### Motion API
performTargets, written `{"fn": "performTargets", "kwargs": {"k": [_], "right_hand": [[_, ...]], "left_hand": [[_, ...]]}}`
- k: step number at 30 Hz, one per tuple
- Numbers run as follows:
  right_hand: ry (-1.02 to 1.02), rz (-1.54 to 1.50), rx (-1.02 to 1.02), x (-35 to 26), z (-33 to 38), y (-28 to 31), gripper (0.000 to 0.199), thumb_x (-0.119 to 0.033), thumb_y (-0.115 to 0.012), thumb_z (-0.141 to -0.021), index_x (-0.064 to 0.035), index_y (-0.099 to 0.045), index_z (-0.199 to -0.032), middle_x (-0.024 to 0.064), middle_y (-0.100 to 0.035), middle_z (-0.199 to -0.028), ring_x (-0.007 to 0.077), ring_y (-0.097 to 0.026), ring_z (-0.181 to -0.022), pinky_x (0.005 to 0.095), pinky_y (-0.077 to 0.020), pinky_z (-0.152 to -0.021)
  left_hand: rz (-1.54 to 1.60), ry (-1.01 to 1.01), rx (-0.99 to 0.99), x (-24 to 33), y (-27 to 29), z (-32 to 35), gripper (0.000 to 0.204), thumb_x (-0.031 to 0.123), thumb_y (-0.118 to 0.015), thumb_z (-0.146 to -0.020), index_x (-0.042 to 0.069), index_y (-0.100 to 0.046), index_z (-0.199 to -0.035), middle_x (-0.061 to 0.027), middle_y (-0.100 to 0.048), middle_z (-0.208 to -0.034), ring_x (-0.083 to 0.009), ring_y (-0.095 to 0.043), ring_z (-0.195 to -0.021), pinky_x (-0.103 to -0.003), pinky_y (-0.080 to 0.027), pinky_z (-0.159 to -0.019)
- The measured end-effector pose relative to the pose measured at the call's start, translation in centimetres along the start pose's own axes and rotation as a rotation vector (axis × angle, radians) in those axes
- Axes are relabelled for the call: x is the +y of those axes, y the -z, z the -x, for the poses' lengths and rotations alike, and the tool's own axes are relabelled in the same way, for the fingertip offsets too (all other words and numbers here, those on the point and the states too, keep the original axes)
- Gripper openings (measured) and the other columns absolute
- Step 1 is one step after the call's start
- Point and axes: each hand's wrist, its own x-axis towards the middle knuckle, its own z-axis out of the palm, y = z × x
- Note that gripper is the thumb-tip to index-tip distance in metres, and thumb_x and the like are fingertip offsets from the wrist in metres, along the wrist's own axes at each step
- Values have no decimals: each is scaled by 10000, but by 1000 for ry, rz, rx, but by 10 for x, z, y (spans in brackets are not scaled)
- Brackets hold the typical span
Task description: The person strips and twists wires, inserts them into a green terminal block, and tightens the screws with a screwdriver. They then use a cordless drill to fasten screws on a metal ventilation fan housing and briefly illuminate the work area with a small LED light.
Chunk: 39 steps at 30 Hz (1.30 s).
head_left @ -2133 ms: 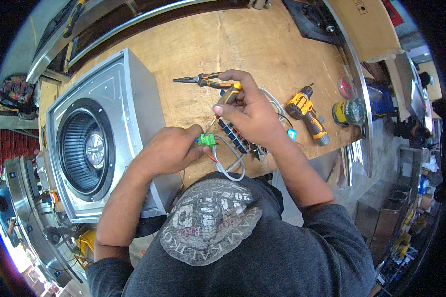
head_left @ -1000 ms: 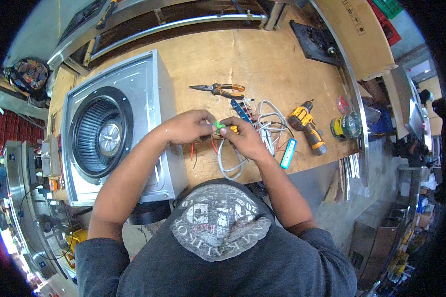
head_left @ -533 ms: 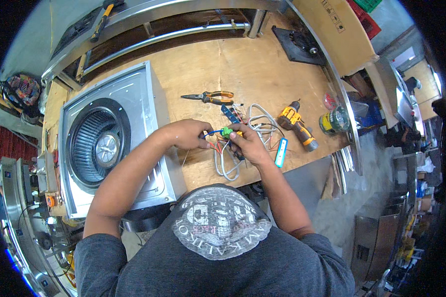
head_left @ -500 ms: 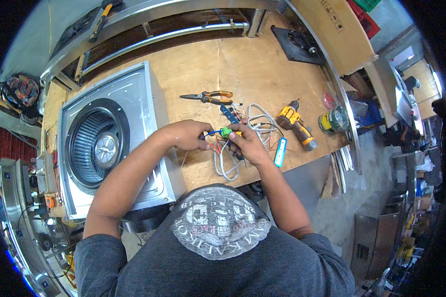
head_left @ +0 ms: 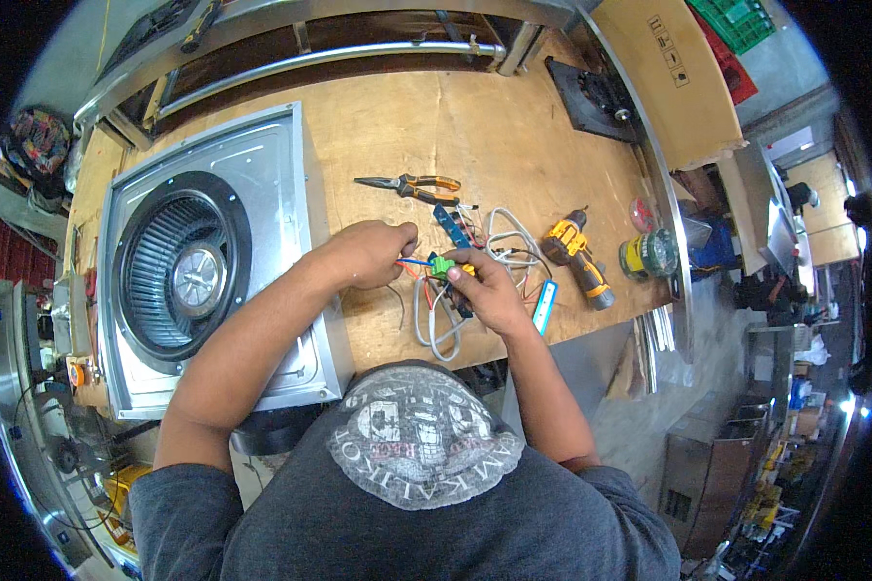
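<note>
My right hand (head_left: 489, 296) pinches a small green terminal connector (head_left: 442, 265) between thumb and fingers. A bit of yellow shows beside the connector, too small to make out. To its left, my left hand (head_left: 370, 254) is closed on thin blue and orange wires (head_left: 413, 261) that reach the connector. My left fingertips are partly hidden behind the hand. Beneath and behind my hands lies a tangle of white cable (head_left: 436, 341) and coloured wires on the wooden bench. A dark blue strip-shaped part (head_left: 450, 227) lies just beyond the connector.
A metal blower housing (head_left: 310, 198) with a round fan (head_left: 179, 274) stands at left. Beyond my hands lie orange-and-black long-nose pliers (head_left: 417, 186). To the right are a yellow-black cordless drill (head_left: 579, 258), a light-blue-and-white bar (head_left: 545, 308) and a jar (head_left: 649, 255) near the bench's metal rail.
The left hand has tilted and its fingers have curled higher beside the connector. An orange wire now shows next to the blue one. The whole view has shifted slightly.
</note>
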Motion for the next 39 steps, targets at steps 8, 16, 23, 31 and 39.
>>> {"fn": "performTargets", "kwargs": {"k": [8,16,23,31,39], "right_hand": [[25,145,-70,13,-6,21,303,-146,-662,-950,-19,-650,-1225,48,-691,-1084,125,-606,-976,290,-487,-868],[-10,299,-276,14,-7,35,285,-124,-699,-902,-36,-690,-1173,66,-704,-1109,159,-627,-1051,319,-486,-937],[77,534,-9,-12,-5,20,298,-179,-693,-904,-49,-683,-1172,121,-716,-992,223,-677,-931,358,-522,-852],[495,934,-34,-46,-17,0,252,-256,-666,-900,-65,-693,-1063,147,-695,-974,355,-671,-895,455,-528,-752],[211,551,-14,-36,-24,-4,178,-211,-660,-917,-37,-680,-889,105,-653,-713,274,-647,-664,373,-491,-604]], "left_hand": [[359,-128,-116,-6,6,-3,389,265,-771,-826,16,-662,-1104,-132,-697,-942,-232,-658,-886,-365,-523,-805],[785,-89,-277,-7,17,2,449,326,-751,-890,-24,-664,-1156,-86,-707,-1038,-183,-648,-925,-323,-516,-857],[498,-22,-154,-6,12,-4,323,199,-712,-887,0,-694,-1141,-119,-742,-978,-189,-680,-857,-346,-525,-801],[422,-56,-77,-4,6,-4,277,307,-722,-863,45,-765,-942,-142,-728,-813,-247,-690,-760,-361,-528,-742],[277,-127,151,2,11,0,200,232,-729,-767,43,-733,-832,-152,-704,-778,-292,-682,-715,-403,-523,-675]]}}
